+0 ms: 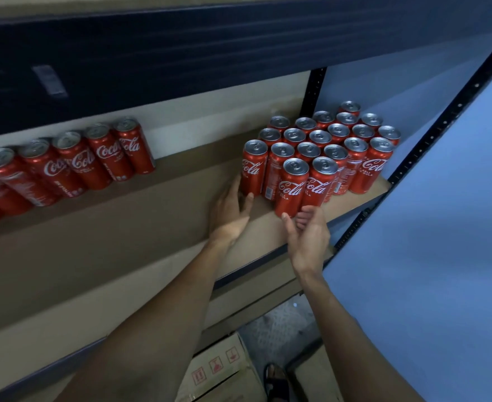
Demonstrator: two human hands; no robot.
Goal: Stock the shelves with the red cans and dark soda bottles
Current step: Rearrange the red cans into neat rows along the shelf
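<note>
Head view, downward, close over shelf (pixel 128 224).

20 red cans (pixel 320 169) stand clustered at the right of the shelf (pixel 166 204). 5 more stand in a row (pixel 93 158) at the left, with further ones at the edge too blurred to count. 1 cardboard box (pixel 224 378) below bears 3 red symbols (pixel 215 366).
</note>
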